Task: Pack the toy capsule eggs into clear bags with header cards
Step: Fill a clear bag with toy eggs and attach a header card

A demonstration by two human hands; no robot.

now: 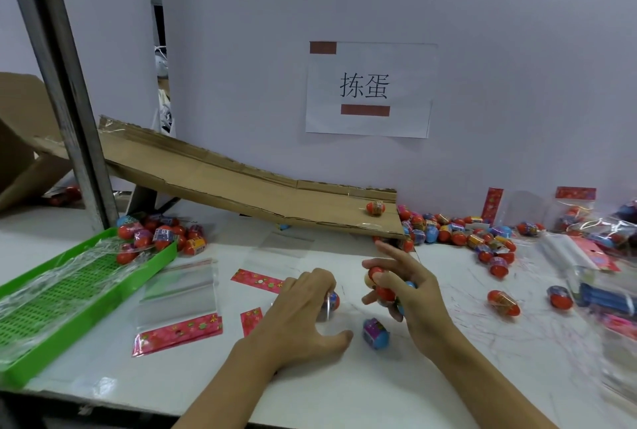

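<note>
The right hand (408, 285) is curled around a cluster of capsule eggs (379, 285), red and blue ones showing between its fingers, with the index finger stretched out toward the cardboard ramp (241, 180). The left hand (303, 308) lies palm down on the white worktop (465, 359) just beside the right hand, its fingers curled over one egg (332, 303) that sits inside a clear bag; only a red and silver edge of that egg shows. A purple-and-blue egg (375, 334) rests on the worktop between the two hands, near the left thumb.

On the far side of the left hand from the ramp's low end lie flat clear bags with pink header cards (179, 304). Beyond those bags, away from the hands, a green plastic tray (62, 308) holds crinkled clear film. At the tray's far corner, under the ramp's raised end, sit filled bags of eggs (162, 235).

A single red egg (375, 208) lies on the ramp near its low end. Past that low end a heap of loose eggs (458, 232) spreads along the wall, with a few strays nearer the right hand. A paper sign (368, 89) hangs on the wall above the ramp.
</note>
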